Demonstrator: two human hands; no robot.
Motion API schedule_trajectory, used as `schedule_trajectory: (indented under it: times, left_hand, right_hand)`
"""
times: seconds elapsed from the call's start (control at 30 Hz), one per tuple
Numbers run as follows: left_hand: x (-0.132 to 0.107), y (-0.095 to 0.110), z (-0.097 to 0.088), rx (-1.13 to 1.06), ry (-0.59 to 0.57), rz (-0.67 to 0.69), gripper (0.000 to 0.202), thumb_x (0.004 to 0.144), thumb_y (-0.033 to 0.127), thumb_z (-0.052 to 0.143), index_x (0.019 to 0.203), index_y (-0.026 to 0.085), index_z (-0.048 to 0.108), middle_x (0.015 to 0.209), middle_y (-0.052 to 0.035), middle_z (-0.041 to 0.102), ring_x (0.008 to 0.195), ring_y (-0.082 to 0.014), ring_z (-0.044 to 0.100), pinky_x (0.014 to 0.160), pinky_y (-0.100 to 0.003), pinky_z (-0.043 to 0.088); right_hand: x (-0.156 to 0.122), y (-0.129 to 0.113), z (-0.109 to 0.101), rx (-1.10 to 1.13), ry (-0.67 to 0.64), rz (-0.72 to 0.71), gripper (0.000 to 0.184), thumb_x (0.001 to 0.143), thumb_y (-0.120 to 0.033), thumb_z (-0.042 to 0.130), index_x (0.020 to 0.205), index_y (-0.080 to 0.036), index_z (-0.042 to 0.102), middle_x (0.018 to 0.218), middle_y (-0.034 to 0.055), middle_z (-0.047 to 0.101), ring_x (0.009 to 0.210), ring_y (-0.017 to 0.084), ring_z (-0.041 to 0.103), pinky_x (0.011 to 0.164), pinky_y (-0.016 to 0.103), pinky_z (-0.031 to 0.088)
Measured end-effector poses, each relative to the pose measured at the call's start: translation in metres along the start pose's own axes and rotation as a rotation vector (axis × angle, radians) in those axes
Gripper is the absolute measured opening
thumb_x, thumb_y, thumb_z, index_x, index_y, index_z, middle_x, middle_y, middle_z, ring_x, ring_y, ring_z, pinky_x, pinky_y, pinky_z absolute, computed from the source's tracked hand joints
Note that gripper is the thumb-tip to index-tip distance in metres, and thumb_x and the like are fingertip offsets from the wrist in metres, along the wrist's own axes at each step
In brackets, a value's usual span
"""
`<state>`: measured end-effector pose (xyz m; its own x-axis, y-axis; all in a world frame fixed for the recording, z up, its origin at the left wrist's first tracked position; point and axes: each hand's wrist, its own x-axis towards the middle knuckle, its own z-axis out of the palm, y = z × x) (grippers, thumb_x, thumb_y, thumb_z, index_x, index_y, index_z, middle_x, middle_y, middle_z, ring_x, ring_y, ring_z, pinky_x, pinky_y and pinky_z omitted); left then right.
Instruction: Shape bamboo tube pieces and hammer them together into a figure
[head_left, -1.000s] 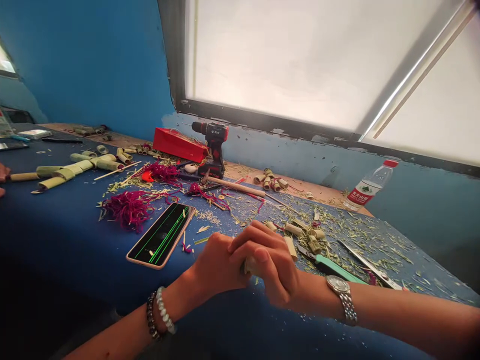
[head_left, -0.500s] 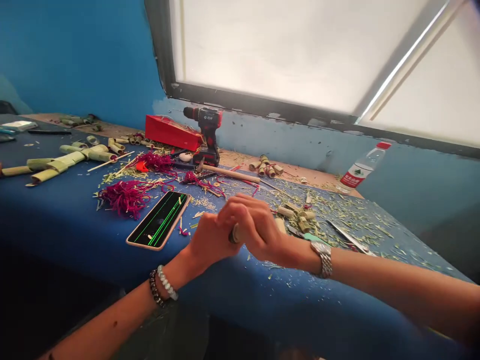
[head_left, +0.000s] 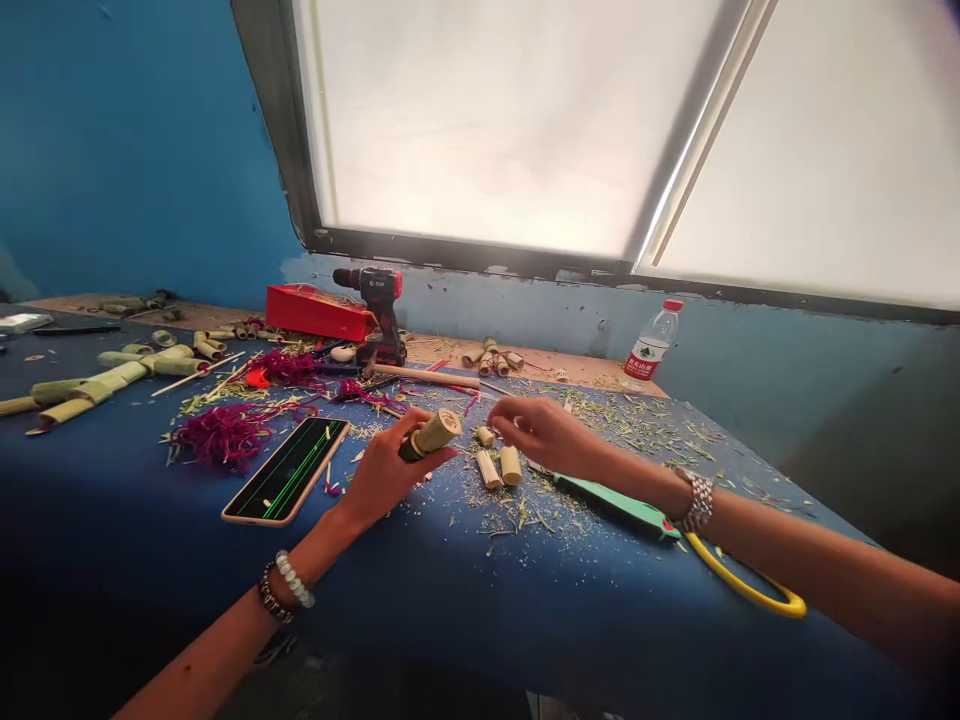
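Observation:
My left hand (head_left: 390, 468) is closed around a short bamboo tube (head_left: 435, 433), its cut end pointing up and to the right. My right hand (head_left: 541, 432) reaches over the blue table (head_left: 150, 500), fingers pinched together above a small bamboo piece (head_left: 485, 436); whether it holds anything I cannot make out. Two more short bamboo pieces (head_left: 500, 466) lie just below that hand. A green-handled tool (head_left: 615, 502) lies under my right forearm.
A phone (head_left: 287, 482) with green lines lies left of my left hand. Magenta thread bundles (head_left: 217, 437), a red-black drill (head_left: 379, 310), a red box (head_left: 315, 312), green bamboo tubes (head_left: 105, 372), a water bottle (head_left: 649, 345) and a yellow ring (head_left: 742, 585) are spread about.
My hands were clasped together round the bamboo tube; now they have parted. The left keeps the tube, the right has moved right toward the small pieces. The view has pulled back and tilted up.

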<state>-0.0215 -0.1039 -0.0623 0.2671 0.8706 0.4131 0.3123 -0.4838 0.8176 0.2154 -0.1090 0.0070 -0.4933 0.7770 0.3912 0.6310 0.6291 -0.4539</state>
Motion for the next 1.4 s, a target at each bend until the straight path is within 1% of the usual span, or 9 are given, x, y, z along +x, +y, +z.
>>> schedule_trajectory:
  times: [0.2, 0.33, 0.47, 0.6, 0.8, 1.0, 1.2, 1.3, 1.4]
  left_hand:
    - [-0.002, 0.015, 0.011, -0.444, -0.290, -0.199, 0.051, 0.088, 0.069, 0.043, 0.100, 0.020, 0.050, 0.070, 0.0034, 0.056, 0.037, -0.0046, 0.041, 0.037, -0.017, 0.031]
    - [-0.007, 0.027, 0.026, -0.683, -0.357, -0.359, 0.057, 0.091, 0.072, 0.024, 0.097, 0.020, 0.046, 0.070, 0.0021, 0.058, 0.033, -0.0043, 0.037, 0.032, -0.017, 0.032]
    - [-0.010, 0.031, 0.038, -0.705, -0.247, -0.440, 0.051, 0.092, 0.069, 0.029, 0.098, 0.021, 0.044, 0.069, 0.0023, 0.060, 0.031, -0.0047, 0.038, 0.030, -0.017, 0.030]
    - [-0.009, 0.035, 0.045, -0.683, -0.165, -0.409, 0.048, 0.092, 0.067, 0.036, 0.090, 0.020, 0.045, 0.071, 0.0040, 0.057, 0.033, -0.0024, 0.037, 0.031, -0.015, 0.030]
    - [-0.010, 0.039, 0.045, -0.579, -0.278, -0.325, 0.045, 0.095, 0.064, 0.030, 0.098, 0.021, 0.044, 0.064, 0.0031, 0.059, 0.034, -0.0058, 0.040, 0.034, -0.017, 0.028]
    - [-0.028, 0.036, 0.032, -0.635, -0.307, -0.123, 0.036, 0.096, 0.057, 0.035, 0.107, 0.024, 0.038, 0.072, 0.0037, 0.056, 0.045, -0.0068, 0.041, 0.044, -0.020, 0.033]
    - [-0.037, 0.036, 0.023, -0.365, -0.276, 0.077, 0.033, 0.088, 0.038, 0.051, 0.115, 0.024, 0.038, 0.086, 0.0007, 0.051, 0.064, -0.0102, 0.046, 0.058, -0.024, 0.042]
    - [-0.033, 0.034, 0.022, -0.034, -0.207, 0.145, 0.034, 0.089, 0.032, 0.053, 0.118, 0.022, 0.039, 0.091, -0.0013, 0.053, 0.070, -0.0120, 0.050, 0.065, -0.027, 0.046]
    - [-0.024, 0.025, 0.020, 0.392, -0.132, 0.248, 0.029, 0.094, 0.031, 0.048, 0.120, 0.020, 0.042, 0.095, -0.0040, 0.057, 0.080, -0.0172, 0.055, 0.074, -0.034, 0.048]
  right_hand:
    - [-0.001, -0.012, 0.006, 0.122, -0.136, -0.126, 0.044, 0.099, -0.047, 0.048, 0.136, -0.022, 0.050, 0.114, 0.0088, 0.063, 0.072, 0.013, 0.060, 0.061, 0.027, 0.043]
    - [0.007, -0.013, 0.009, 0.014, -0.245, -0.244, 0.034, 0.097, -0.045, 0.055, 0.115, -0.017, 0.060, 0.099, 0.0069, 0.064, 0.076, 0.015, 0.058, 0.066, 0.029, 0.042]
    - [-0.003, -0.004, 0.021, 0.046, -0.177, -0.193, 0.027, 0.098, -0.043, 0.052, 0.106, -0.018, 0.054, 0.093, 0.0052, 0.063, 0.080, 0.017, 0.057, 0.069, 0.031, 0.041]
    - [-0.012, 0.000, 0.025, 0.183, -0.113, -0.089, 0.029, 0.098, -0.046, 0.050, 0.108, -0.020, 0.047, 0.090, 0.0038, 0.063, 0.075, 0.016, 0.057, 0.066, 0.030, 0.041]
    - [-0.013, -0.004, 0.012, 0.251, -0.246, -0.160, 0.027, 0.104, -0.043, 0.038, 0.102, -0.019, 0.049, 0.078, 0.0012, 0.066, 0.067, 0.013, 0.058, 0.062, 0.027, 0.041]
    - [-0.025, -0.018, 0.004, 0.249, -0.192, -0.201, 0.025, 0.102, -0.041, 0.045, 0.107, -0.019, 0.054, 0.082, 0.0015, 0.062, 0.067, 0.012, 0.053, 0.058, 0.026, 0.040]
    - [-0.038, -0.017, 0.005, 0.772, -0.235, 0.021, 0.032, 0.100, -0.045, 0.048, 0.117, -0.020, 0.059, 0.085, 0.0027, 0.058, 0.066, 0.012, 0.052, 0.055, 0.025, 0.048]
    - [-0.043, -0.007, 0.010, 1.006, -0.259, 0.083, 0.031, 0.098, -0.044, 0.053, 0.118, -0.021, 0.059, 0.094, 0.0044, 0.058, 0.076, 0.014, 0.057, 0.065, 0.028, 0.053]
    - [-0.048, 0.000, 0.013, 1.026, -0.234, 0.087, 0.029, 0.096, -0.039, 0.059, 0.119, -0.021, 0.059, 0.102, 0.0058, 0.060, 0.087, 0.016, 0.060, 0.076, 0.031, 0.053]
